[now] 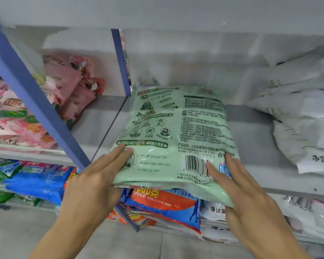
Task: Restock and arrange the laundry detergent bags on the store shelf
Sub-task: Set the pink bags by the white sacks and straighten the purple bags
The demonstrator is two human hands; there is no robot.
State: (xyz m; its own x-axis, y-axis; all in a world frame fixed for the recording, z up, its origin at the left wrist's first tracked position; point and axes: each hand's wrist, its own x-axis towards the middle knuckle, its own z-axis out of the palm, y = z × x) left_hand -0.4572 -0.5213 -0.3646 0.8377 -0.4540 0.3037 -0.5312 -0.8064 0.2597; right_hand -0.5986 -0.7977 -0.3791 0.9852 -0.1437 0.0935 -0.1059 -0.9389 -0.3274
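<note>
I see the green detergent bag at frame centre, flat on the shelf, near end overhanging. Its long axis runs away from me. Left grip and right grip lie straight-fingered on its near corners, equally close, clasping nothing

On shelf: green bag under flat left hand, right hand.

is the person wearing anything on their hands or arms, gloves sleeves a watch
Nothing worn shows. The left hand and right hand have no gloves, and no ring, watch or bracelet is visible. The left forearm and right forearm are uncovered to the frame edge: no sleeves in view.
</note>
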